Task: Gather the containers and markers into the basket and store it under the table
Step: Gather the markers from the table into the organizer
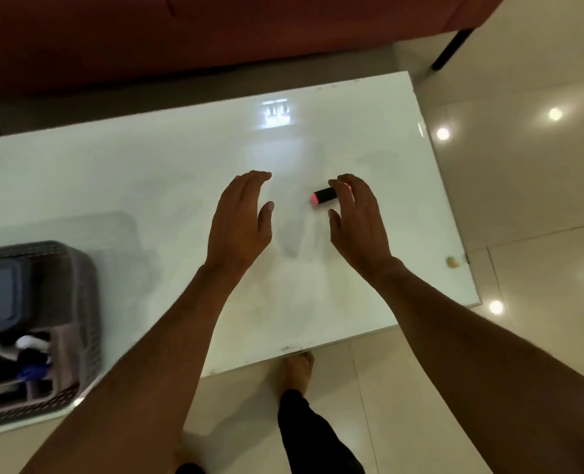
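Note:
A short black marker (324, 195) with a red end lies on the white table (147, 186), its right end hidden under my fingers. My right hand (357, 220) hovers over it with fingers spread, fingertips at the marker but not closed around it. My left hand (241, 220) is open, palm down, a little to the left of the marker and apart from it. A grey perforated basket (78, 302) stands at the table's near left edge. It holds a dark blue container (0, 292) and several markers (27, 357).
A small pale scrap (453, 262) lies near the table's right edge. A dark red sofa (181, 35) stands behind the table, one black leg (453, 49) at the right. My bare foot (299, 369) and black trouser leg stand on glossy tile at the near edge.

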Demonstrator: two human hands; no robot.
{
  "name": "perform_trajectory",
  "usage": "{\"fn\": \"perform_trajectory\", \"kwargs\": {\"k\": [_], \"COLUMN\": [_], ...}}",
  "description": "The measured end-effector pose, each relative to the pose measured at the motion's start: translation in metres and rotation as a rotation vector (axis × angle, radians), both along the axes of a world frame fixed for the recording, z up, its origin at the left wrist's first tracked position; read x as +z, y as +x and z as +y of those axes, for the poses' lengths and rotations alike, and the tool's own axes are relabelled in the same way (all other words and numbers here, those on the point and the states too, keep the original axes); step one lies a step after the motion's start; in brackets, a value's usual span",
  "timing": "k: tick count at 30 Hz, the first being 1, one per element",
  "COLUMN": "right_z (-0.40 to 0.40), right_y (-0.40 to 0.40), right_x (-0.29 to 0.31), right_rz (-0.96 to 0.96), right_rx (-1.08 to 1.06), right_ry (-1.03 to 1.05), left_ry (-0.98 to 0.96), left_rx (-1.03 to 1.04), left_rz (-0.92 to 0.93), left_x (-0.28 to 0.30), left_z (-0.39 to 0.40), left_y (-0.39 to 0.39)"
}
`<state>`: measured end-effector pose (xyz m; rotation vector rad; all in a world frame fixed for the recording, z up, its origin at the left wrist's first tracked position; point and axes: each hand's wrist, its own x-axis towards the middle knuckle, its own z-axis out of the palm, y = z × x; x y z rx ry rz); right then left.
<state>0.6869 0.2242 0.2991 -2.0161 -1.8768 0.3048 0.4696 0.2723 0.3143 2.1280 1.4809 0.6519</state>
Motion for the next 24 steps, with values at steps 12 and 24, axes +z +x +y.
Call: {"fn": "perform_trajectory", "kwargs": {"k": [12,24], "right_z": [0.022,0.015], "right_y": [0.011,-0.029], "right_x": [-0.038,-0.031], "right_rz": [-0.01,-0.056], "right_rx": [0.065,0.01], "right_ry": [-0.034,-0.088], "left_ry": [0.006,0.026], "left_rx": [-0.096,0.007], "left_rz": [0.268,0.202], "left_x": [-0.045,-0.034], "left_z": [0.003,-0.014], "left_y": [0.031,-0.01]}}
